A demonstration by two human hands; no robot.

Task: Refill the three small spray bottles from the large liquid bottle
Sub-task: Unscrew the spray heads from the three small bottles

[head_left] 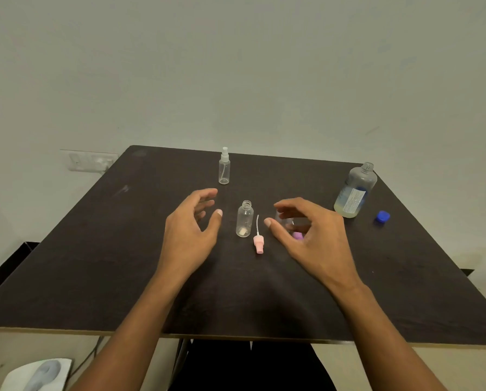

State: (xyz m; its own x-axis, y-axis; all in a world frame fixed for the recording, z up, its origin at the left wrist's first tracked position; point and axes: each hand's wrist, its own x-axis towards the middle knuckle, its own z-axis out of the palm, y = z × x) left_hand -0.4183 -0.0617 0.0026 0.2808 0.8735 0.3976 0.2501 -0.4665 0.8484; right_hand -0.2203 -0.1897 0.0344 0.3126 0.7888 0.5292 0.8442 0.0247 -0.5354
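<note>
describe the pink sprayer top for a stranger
On the dark table, between the left hand and right hand, stands an open small bottle. Just right of it the pink sprayer top lies flat, thin white tube pointing at the wall.

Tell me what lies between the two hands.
In the head view, an uncapped small clear bottle stands between the left hand and right hand, with a pink spray pump lying beside it.
</note>
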